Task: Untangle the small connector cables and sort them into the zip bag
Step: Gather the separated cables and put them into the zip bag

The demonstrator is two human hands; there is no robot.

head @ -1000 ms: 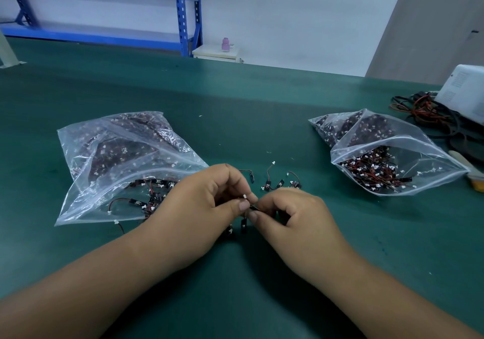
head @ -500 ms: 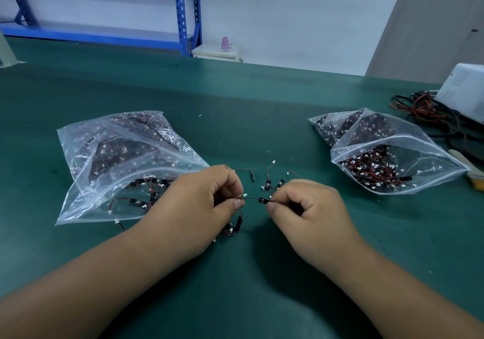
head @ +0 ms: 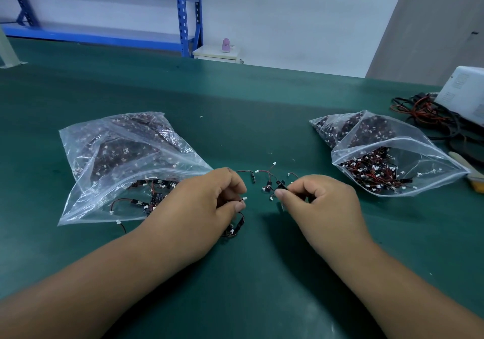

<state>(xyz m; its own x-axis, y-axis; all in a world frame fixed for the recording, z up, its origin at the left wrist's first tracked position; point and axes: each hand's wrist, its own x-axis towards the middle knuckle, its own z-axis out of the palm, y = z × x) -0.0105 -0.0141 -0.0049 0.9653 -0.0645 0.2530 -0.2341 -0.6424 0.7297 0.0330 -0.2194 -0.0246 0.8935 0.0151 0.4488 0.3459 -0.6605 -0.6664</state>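
Head-worn camera looks forward and down, close over the green table (head: pixel 235 273).

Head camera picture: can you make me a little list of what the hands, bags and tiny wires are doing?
left hand: pinches a cable bunch
right hand: pinches a black-ended cable
loose cables: lying on the green table near both hands
left bag: cables inside, one end sticking out
right bag: mouth open, cables inside

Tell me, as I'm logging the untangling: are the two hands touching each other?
Apart. The head view shows bare green table between the left hand and the right hand.
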